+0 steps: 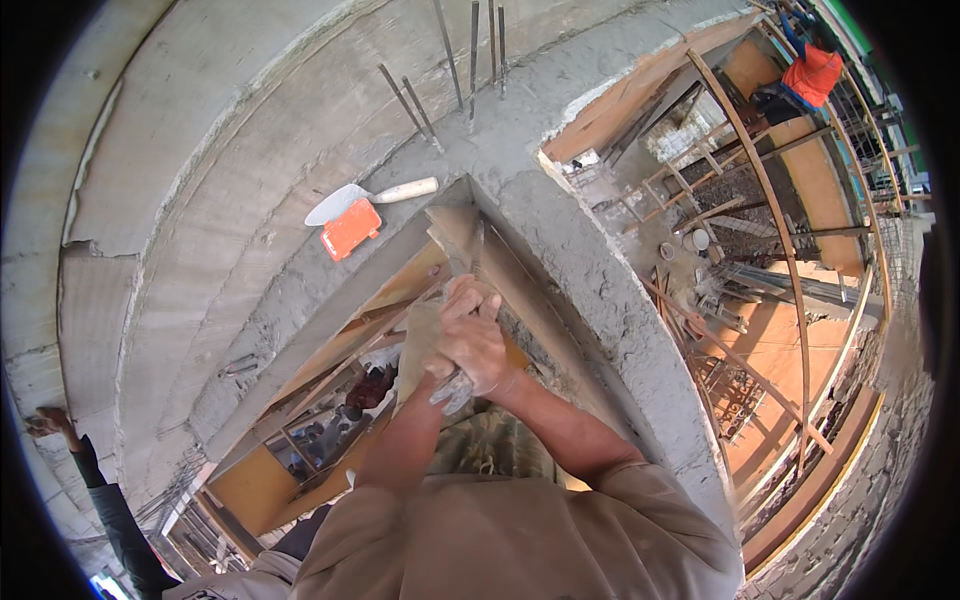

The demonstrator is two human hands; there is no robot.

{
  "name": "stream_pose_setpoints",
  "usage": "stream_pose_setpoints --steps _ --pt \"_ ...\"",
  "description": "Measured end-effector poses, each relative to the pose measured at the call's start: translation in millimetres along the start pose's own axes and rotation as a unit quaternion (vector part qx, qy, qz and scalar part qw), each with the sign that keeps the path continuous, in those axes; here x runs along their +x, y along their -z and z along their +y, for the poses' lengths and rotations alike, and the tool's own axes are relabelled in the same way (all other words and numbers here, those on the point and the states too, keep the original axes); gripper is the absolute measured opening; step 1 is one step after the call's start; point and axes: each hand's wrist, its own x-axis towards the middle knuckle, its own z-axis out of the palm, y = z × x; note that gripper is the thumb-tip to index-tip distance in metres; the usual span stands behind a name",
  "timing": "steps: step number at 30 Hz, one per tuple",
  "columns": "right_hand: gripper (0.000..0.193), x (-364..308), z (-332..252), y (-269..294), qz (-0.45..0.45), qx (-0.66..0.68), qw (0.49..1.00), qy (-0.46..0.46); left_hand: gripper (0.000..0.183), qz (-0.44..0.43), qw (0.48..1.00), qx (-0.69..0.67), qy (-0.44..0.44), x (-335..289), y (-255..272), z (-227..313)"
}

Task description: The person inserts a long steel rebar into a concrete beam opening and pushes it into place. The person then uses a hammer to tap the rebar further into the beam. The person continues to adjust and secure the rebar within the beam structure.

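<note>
Formwork panel [455, 228]: located at inner apex of triangular opening, just beyond both hands [474, 340]. Fingers clenched, one hand lapped over the other; cannot tell what is gripped, being covered. Below wrists: camouflage-patterned cloth [490, 440]. Around opening: rough grey concrete ledge [610, 285]. On its left arm: mason's trowel [338, 203], pale handle toward the right, with orange plastic piece [350, 229] against blade. Beyond apex: upright steel rods [474, 55], set in concrete. Far left: another person's hand [48, 422], dark-sleeved. Upper right: worker in orange top [812, 76], near scaffold poles [775, 200].
</note>
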Motion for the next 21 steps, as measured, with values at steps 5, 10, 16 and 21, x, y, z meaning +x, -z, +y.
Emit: stream_pose_setpoints --steps 5,10,16,21 --pt "0.026 81 45 89 0.068 -0.123 0.987 -0.081 0.043 -0.028 0.999 -0.036 0.022 38 -81 -50" --pt "0.018 54 44 65 0.124 -0.049 0.991 -0.031 0.041 -0.042 0.998 0.04 0.034 9 -61 -43" --pt "0.026 100 72 88 0.109 -0.138 0.982 -0.073 0.032 -0.038 0.988 -0.078 0.128 73 -84 -26" --pt "0.022 67 39 58 0.109 -0.065 0.991 -0.034 0.03 -0.106 0.989 -0.066 0.077 38 -51 -20"
